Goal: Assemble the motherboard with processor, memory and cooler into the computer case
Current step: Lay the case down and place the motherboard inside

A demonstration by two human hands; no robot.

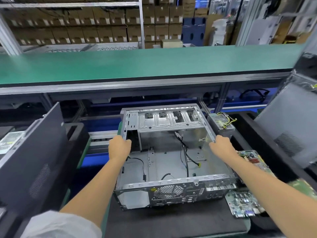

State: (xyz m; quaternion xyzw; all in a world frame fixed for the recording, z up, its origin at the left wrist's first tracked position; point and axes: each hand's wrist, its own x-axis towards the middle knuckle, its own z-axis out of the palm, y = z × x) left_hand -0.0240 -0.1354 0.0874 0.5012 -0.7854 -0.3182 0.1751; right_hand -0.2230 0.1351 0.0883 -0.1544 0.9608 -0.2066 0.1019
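Open computer case (171,157) sits dead center on a black mat (171,224), left hand (119,146) and right hand (221,146) each gripping a side rail. Motherboard (243,203) lies at 4 o'clock beside it. Green conveyor belt (137,64) runs across at 12, stacked cardboard boxes (85,23) behind.

- A single wide-angle view from the person's head looks forward and steeply down over both forearms onto the open computer case (171,160), which fills the lower middle of the frame at arm's reach.
- The left hand (119,146) and right hand (221,146) enter from the bottom corners, close to the lens.
- Farther off, the green bench top (145,64) crosses the frame, with stacked cartons (85,23) along the top edge; straight lines bow toward the margins.
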